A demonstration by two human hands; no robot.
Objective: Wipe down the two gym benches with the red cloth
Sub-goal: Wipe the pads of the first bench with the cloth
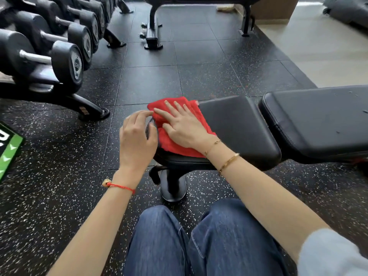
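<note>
A black padded gym bench [239, 124] runs from the centre to the right edge, seat pad near me and back pad [318, 120] beyond a gap. The red cloth [171, 104] lies folded on the seat pad's left end. My right hand [183, 126] presses flat on the cloth with fingers spread. My left hand [137, 136] curls over the left end of the seat pad, its fingertips touching the cloth's edge. A second black bench [155, 22] stands at the top of the view, only its frame and underside showing.
A rack of black dumbbells [59, 46] fills the upper left, its foot [93, 112] reaching toward the bench. A green and black box [10, 148] sits at the left edge. The bench's floor foot [173, 188] is in front of my knees. Light flooring lies at the upper right.
</note>
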